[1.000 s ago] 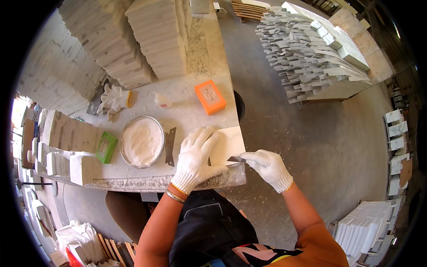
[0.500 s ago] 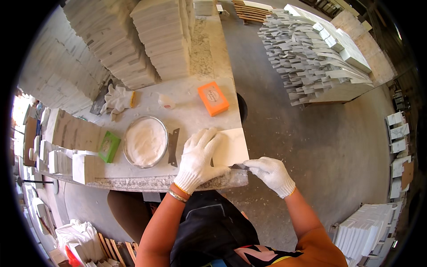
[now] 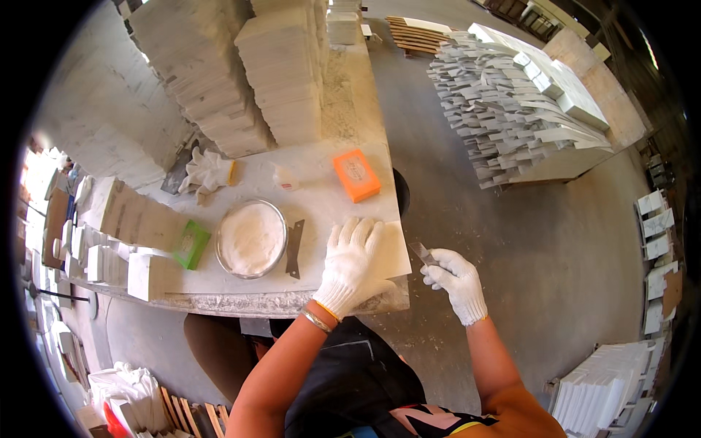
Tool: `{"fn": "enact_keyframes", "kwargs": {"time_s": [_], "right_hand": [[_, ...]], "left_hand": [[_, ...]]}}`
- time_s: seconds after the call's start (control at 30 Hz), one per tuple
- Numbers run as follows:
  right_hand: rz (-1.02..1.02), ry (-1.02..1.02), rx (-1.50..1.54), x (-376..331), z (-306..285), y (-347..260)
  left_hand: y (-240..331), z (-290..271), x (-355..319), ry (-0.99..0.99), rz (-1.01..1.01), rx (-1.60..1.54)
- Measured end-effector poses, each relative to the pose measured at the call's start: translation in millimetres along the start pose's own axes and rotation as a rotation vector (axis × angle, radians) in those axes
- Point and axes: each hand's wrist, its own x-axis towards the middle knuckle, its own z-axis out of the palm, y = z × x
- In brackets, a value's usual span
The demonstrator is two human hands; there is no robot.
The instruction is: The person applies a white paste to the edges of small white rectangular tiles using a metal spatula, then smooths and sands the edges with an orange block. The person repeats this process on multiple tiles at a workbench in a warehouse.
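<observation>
A pale worktable (image 3: 318, 197) in a workshop, white tile (image 3: 396, 244) at its four o'clock corner.
The left hand (image 3: 350, 264) lies flat on the tile; the right hand (image 3: 454, 279) pinches a small scraper (image 3: 422, 254), long axis toward ten o'clock, tip just beside the tile's three o'clock edge. An orange box (image 3: 356, 177), twelve o'clock of the left hand, bears a printed label.

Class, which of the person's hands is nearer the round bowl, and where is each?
Left. The left hand lies on the white tile, right of the bowl; the right hand, holding a small blade, is farther right, past the table's edge.
</observation>
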Motion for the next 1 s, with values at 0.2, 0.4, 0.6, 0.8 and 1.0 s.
{"fn": "enact_keyframes", "kwargs": {"time_s": [0.2,0.4,0.6,0.8,1.0], "right_hand": [[-0.144,-0.007,-0.028,15.1,26.5,-26.2],[-0.657,-0.304,-0.364,51.7,120.6,-69.1],[-0.842,-0.521,-1.016,86.2,221.0,-61.3],[-0.908,-0.101,-0.989,105.6,180.5,-99.0],[-0.6,0.117,-1.386,162.3,139.9,-76.4]], "left_hand": [[-7.9,5.5,-10.1,0.108,0.059,-0.056],[-24.5,27.7,-13.3,-0.311,-0.087,0.043],[-50.6,84.6,-29.4,0.067,0.099,-0.207],[-28.9,44.9,-19.3,-0.061,-0.091,-0.072],[-14.5,4.9,-11.2,0.19,0.071,-0.095]]}}
